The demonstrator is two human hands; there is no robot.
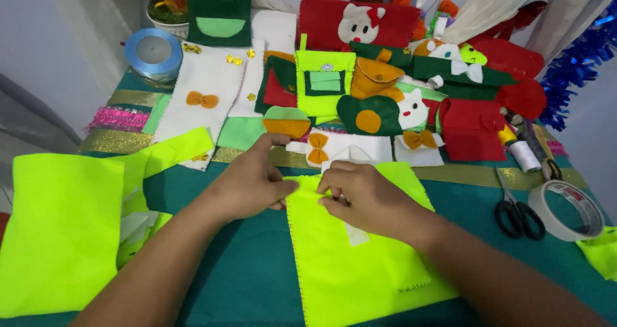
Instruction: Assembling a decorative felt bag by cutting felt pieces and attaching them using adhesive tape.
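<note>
A neon yellow felt panel (pixel 360 263) is laid flat on the green tabletop (pixel 244 275), its long axis running from the hands back toward the wearer, tilted slightly to the right at the near end. Its far edge is held under both hands. The left hand (pixel 247 185) is curled, with the fingertips pressed onto the panel's far left corner and the thumb raised. The right hand (pixel 363 195) is closed in a pinch on the felt at the far edge, just beside the left hand. A white piece (pixel 357 234) is seen on the panel just below the right hand. Black scissors (pixel 517 211) and a tape roll (pixel 569 208) lie well to the right of the right hand.
</note>
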